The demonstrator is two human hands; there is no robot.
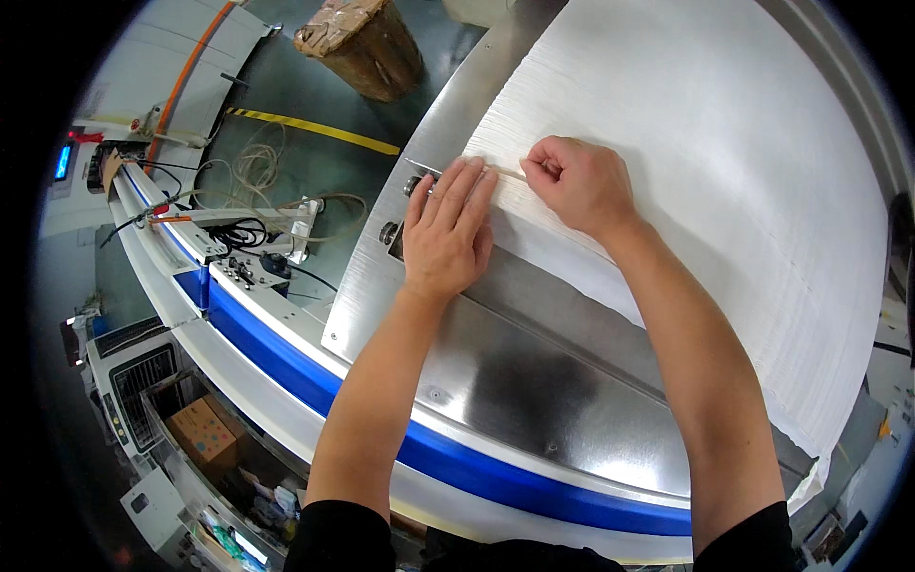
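- Dark flooring (367, 124) is seen to the upper left, crossed by a yellow-and-black band (315, 131) and occupied by a brown wrapped bundle (378, 59).
- Most of the upper right is filled by a broad white layered stack (705, 124), by which a metal tabletop (562, 367) is partly covered; a blue rail (457, 460) is set along the near side.
- At the stack's left corner, a thin pale strip (507, 173) is seen in the short gap between the two hands.
- Its long axis is laid nearly crosswise, dipping slightly to the right; it is placed directly left of the right hand's pinch and right of the left fingertips.
- By the right hand (579, 188), fingers curled and thumb pressed to forefinger, the strip's right end appears to be pinched, so this is judged the nearer hand.
- The left hand (445, 229) is laid flat with fingers extended and nothing visibly clasped; whether the strip is pressed beneath its fingertips cannot be told.
- Just left of that hand, two dark knobs (389, 233) are mounted on the metal.
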